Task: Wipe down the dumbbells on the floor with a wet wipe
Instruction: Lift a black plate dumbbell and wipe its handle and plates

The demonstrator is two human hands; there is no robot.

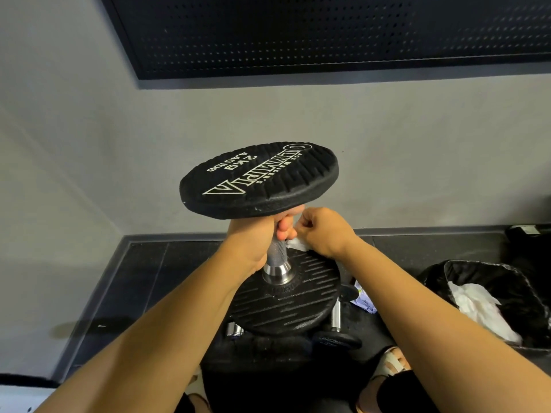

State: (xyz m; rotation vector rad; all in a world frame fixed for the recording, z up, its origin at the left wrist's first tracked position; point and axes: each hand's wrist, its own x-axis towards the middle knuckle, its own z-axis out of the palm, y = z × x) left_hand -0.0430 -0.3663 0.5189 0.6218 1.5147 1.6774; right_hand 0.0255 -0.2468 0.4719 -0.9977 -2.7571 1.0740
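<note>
The dumbbell [259, 180] stands near upright at frame centre, lifted off the dark floor [143, 272], its top plate reading "OLYMPIA 2 KG" (seen upside down). At 4 o'clock sits a black bin [477, 281] with crumpled white wipes inside. A second dumbbell [336, 320] lies on the floor at 5 o'clock, partly hidden. The left hand [250, 242] is wrapped closed around the knurled handle under the top plate. The right hand [322, 231], just at 3 o'clock of it, pinches a white wipe [298, 244] against the handle.

Grey wall [417, 144], black perforated panel [298, 34], dark floor [149, 278].
</note>
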